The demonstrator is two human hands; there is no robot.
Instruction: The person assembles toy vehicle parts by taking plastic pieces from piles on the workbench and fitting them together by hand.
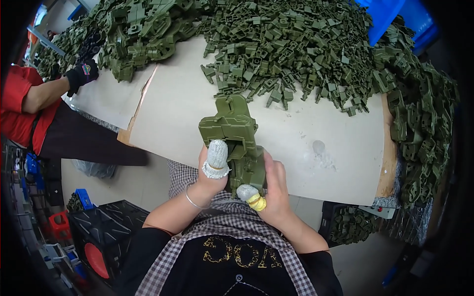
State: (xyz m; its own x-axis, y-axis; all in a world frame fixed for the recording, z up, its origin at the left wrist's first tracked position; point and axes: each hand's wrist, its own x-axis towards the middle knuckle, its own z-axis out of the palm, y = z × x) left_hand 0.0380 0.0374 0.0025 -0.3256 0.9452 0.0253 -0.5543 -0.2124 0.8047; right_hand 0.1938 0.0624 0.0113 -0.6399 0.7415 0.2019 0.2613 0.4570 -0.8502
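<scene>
Both my hands grip a large olive-green plastic part point(228, 127), held upright over the near edge of the table. On its left side is my left hand point(211, 170), closed round it, with a white knitted cover on the thumb. Lower down on the right, my right hand point(271, 195) wraps the part, its thumb capped in a greyish cover with a yellow band. Part of the fingers of each hand is hidden behind the plastic. The part has a rounded tab at the top and blocky, stepped panels below.
A heap of small green plastic pieces point(291, 44) covers the table's far side. Larger green parts pile up at the far left point(143, 37) and right point(419, 133). At left stands a co-worker in a red shirt point(22, 106). A black crate point(106, 232) sits below the table.
</scene>
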